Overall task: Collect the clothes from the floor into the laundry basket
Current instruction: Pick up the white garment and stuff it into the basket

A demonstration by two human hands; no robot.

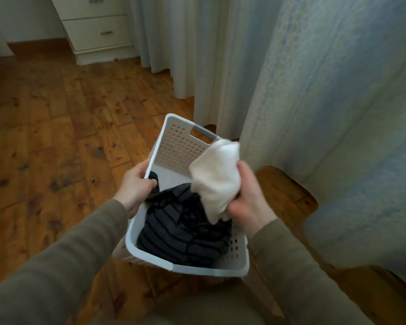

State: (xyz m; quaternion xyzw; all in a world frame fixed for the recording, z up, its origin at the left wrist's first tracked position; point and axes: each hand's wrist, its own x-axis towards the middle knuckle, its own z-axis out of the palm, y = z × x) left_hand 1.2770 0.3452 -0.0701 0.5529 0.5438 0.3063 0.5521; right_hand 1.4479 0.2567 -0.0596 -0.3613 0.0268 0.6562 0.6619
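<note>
Olive sleeves [63, 252], hands on basket [188, 269]; wood floor [56, 127], curtains [314, 90], possibly dresser [96, 26].

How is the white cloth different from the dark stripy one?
The white cloth is plain and pale; the dark striped garment has dark bands. The white cloth is bunched in the right hand above the laundry basket; the striped garment already lies inside. Both are crumpled.

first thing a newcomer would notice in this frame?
The white cloth bunched in the right hand, held over the white perforated laundry basket at centre. Next, the dark striped garment already filling the basket's near end, with the left hand in a grip on the left rim. Around it: wooden floor, pale curtains right.
</note>
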